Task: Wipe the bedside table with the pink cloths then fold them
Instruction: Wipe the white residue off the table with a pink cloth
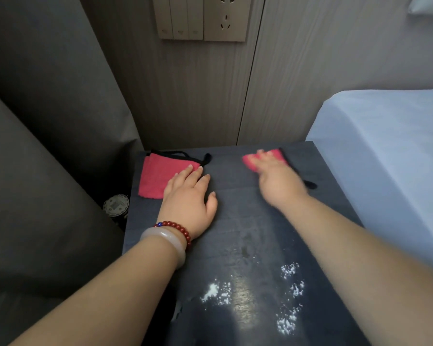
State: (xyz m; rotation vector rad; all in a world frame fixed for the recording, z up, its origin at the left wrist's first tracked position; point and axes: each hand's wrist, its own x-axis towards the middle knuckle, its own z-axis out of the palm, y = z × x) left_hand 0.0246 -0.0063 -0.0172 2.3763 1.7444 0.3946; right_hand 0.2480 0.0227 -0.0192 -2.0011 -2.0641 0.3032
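The dark bedside table (238, 221) fills the middle of the head view. A pink cloth with black trim (158, 174) lies flat at its far left corner. My left hand (189, 198) rests flat with spread fingers, fingertips on that cloth's right edge. A second pink cloth (253, 159) lies bunched at the far right. My right hand (276, 179) is blurred and presses on it, fingers over the cloth. White powder (215, 292) and a wet smear (246, 248) mark the near part of the tabletop.
A bed with a white sheet (390, 156) borders the table on the right. A grey upholstered seat (43, 171) stands on the left, with a round capped bottle (116, 204) in the gap. A wall panel with switches and sockets (203, 17) is behind.
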